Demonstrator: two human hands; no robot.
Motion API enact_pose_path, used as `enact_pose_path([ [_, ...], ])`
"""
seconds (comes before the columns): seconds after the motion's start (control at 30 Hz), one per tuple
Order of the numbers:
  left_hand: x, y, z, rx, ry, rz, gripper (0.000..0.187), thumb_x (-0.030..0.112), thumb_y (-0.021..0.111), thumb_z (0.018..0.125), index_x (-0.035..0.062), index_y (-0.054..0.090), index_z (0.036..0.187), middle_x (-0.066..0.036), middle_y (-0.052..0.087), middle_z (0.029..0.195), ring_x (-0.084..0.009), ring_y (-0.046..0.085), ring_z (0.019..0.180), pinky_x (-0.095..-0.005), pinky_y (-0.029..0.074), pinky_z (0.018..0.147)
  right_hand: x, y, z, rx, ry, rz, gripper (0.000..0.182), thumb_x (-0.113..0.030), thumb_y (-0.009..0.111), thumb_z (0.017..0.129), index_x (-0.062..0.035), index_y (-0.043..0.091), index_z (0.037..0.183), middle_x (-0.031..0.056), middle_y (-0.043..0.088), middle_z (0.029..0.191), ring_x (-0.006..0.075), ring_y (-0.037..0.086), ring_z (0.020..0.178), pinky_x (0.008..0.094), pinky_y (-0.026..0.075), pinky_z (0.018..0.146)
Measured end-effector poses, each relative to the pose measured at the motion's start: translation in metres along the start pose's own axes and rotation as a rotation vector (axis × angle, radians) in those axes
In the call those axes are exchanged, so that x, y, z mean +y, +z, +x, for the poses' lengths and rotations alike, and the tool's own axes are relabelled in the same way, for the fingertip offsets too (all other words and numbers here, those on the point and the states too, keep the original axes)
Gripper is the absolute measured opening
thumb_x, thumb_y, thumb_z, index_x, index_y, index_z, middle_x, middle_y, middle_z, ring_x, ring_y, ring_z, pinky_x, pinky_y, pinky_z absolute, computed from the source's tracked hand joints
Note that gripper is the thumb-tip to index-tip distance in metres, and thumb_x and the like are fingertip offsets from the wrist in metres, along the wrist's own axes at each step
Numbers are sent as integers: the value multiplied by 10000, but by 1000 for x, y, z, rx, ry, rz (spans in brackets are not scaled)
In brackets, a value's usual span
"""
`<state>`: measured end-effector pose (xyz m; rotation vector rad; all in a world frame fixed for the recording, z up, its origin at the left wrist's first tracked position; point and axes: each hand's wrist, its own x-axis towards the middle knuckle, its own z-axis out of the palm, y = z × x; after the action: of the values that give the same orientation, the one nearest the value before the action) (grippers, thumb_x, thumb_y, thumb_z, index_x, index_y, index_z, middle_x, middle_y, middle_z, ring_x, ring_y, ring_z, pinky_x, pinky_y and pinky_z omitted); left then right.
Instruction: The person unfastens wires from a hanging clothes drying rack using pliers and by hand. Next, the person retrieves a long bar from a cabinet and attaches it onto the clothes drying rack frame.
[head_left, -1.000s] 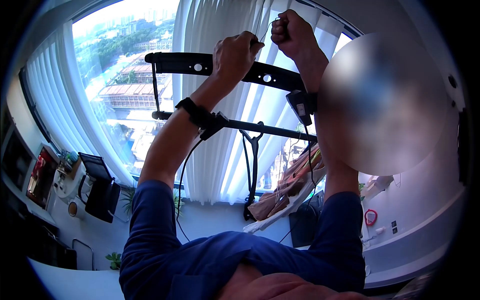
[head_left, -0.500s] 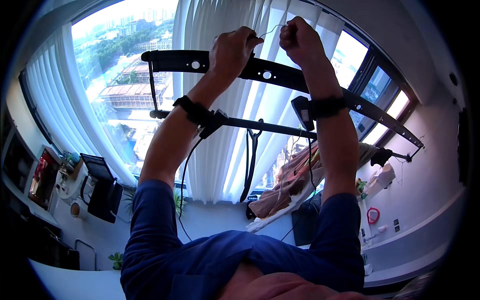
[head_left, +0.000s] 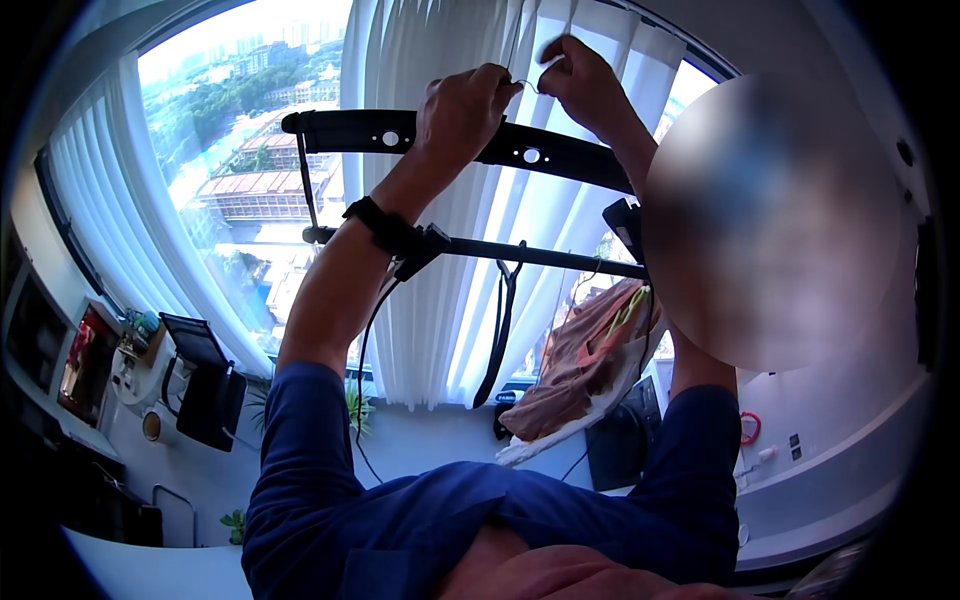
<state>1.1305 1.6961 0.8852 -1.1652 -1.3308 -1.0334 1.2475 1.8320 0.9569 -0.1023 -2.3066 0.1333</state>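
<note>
Both my hands are raised in front of the white curtain. My left hand (head_left: 462, 112) is closed in a pinch on a thin wire (head_left: 527, 84), just above the long black perforated bar (head_left: 350, 130). Close by on the right, my right hand (head_left: 580, 80) has curled fingers near the wire's other end; its fingertips are blurred, so I cannot make out whether they hold it. A thin black rod (head_left: 540, 256) runs below the bar, with a black strap (head_left: 500, 330) hanging from it.
Brown and white cloths (head_left: 580, 370) hang from the rod at right. A black chair (head_left: 208, 395) and a side table with items stand at left. A large window (head_left: 250, 180) is behind. A blurred round patch hides the right side.
My right hand has moved left and slightly down, closer to my left hand. The wire between them looks shorter. My left hand has lowered slightly. A blurred patch now covers the right side.
</note>
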Motion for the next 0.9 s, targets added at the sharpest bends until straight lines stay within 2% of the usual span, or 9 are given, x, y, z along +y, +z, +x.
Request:
enact_pose_path([
  [0.03, -1, 0, 0, -4, -1, -5, 193, 217, 721, 857, 31, 672, 853, -95, 696, 692, -188, 675, 552, -263, 527, 511, 3, 5, 0, 50, -238, 67, 113, -99, 599, 841, -11, 630, 906, 98, 568, 737, 162, 523, 622, 298, 463, 639],
  [0.1, -1, -1, -1, -4, 0, -9, 193, 218, 718, 859, 30, 674, 855, -94, 697, 694, -188, 675, 552, -266, 530, 512, 2, 2, 1, -36, -431, 39, 164, -37, 522, 861, -20, 643, 971, 110, 641, 912, 181, 595, 747, 325, 508, 747],
  [0.13, 0, -1, 0, -16, -12, -1, 193, 219, 718, 860, 31, 676, 858, -95, 697, 695, -187, 676, 553, -265, 531, 513, -11, -6, -1, -201, -213, 170, 154, -55, 524, 875, -21, 641, 970, 118, 647, 921, 194, 629, 816, 345, 513, 762],
  [0.2, 0, -1, 0, -27, -16, 4, 194, 221, 717, 860, 32, 678, 862, -95, 698, 696, -187, 676, 553, -265, 532, 514, -12, 3, 2, -130, -134, 280, 240, -213, 552, 935, -4, 670, 937, 122, 675, 932, 213, 651, 753, 344, 519, 759],
  [0.3, -3, -1, 0, -46, -25, 8, 184, 212, 717, 859, 32, 680, 869, -99, 699, 701, -189, 679, 559, -264, 537, 522, -21, 3, 2, -165, -124, 10, 257, -257, 579, 922, -23, 681, 953, 102, 685, 853, 210, 648, 742, 322, 503, 738],
  [0.37, -6, 1, 1, -61, -71, -75, 184, 214, 706, 866, 32, 685, 883, -117, 703, 735, -243, 696, 620, -322, 553, 578, -20, -3, 6, -197, -164, -24, 266, -271, 579, 942, -26, 679, 975, 106, 685, 849, 213, 651, 758, 319, 506, 750],
  [0.57, -8, -4, 5, -126, -52, -184, 132, 144, 712, 850, 15, 695, 871, -112, 705, 742, -233, 690, 610, -301, 551, 579, -3, -7, 15, -246, -344, -56, 241, -246, 578, 963, -31, 683, 992, 109, 694, 835, 222, 666, 739, 322, 527, 745],
  [0.8, -11, -13, 13, -225, -56, -267, 120, 118, 695, 860, 24, 713, 932, -115, 716, 799, -222, 695, 656, -288, 554, 622, -8, -4, 5, -145, -284, -175, 270, -284, 565, 958, -51, 700, 968, 95, 718, 846, 214, 684, 749, 341, 536, 764],
  [0.9, -11, -19, 15, -343, -156, -269, 146, 91, 647, 897, 15, 708, 1006, -139, 724, 898, -244, 723, 771, -323, 587, 748, -9, 0, 0, -107, -271, -164, 260, -265, 550, 965, -49, 694, 974, 101, 718, 850, 207, 681, 728, 339, 543, 739],
])
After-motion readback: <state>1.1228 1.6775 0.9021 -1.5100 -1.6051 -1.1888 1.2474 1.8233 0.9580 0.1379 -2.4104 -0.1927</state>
